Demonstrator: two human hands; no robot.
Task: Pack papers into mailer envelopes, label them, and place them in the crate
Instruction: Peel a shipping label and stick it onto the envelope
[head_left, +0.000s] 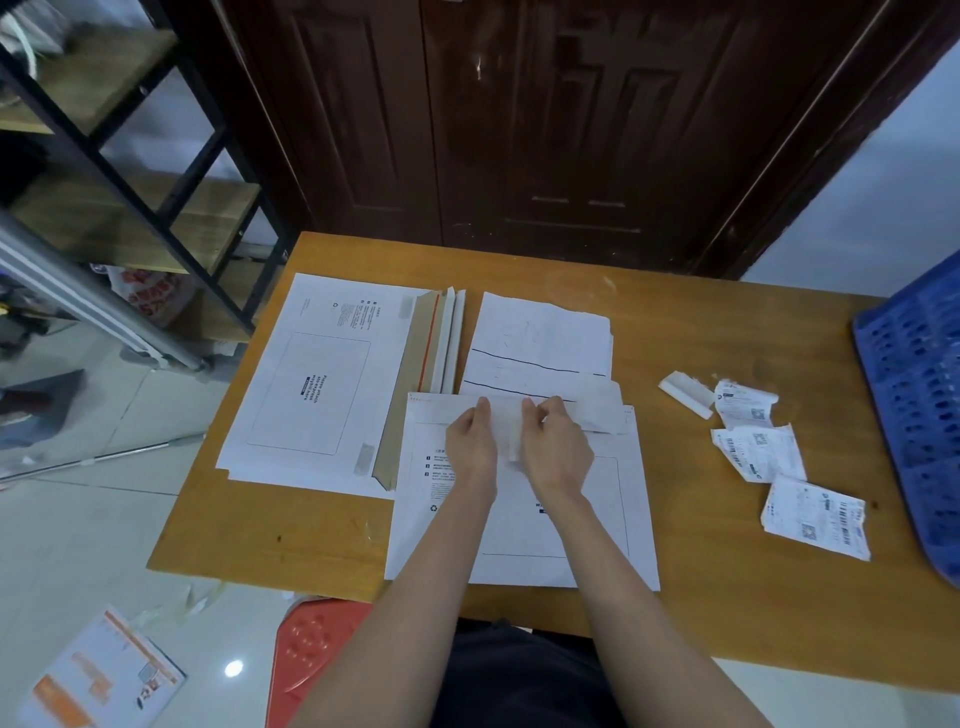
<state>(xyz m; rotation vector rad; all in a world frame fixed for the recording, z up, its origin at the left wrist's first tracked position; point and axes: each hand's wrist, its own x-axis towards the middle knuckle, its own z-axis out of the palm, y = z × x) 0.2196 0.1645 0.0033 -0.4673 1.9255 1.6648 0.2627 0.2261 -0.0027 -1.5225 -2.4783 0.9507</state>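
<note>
Stack of mailers (306, 384) lies left on the worktop (727, 597). Centre, left hand (470, 439) presses flat on the mailer envelope (597, 519); right hand (556, 441) pinches its sealing strip (514, 441). Labels (815, 519) further right, blue crate (919, 395) at the edge.

Hands (519, 436) on mailer (519, 519) — (flap) — table (727, 597).

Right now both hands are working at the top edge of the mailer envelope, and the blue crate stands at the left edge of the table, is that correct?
Not quite: the head view shows the blue crate at the table's right edge, not the left. Both the left hand and right hand are indeed at the top edge of the mailer envelope.
</note>
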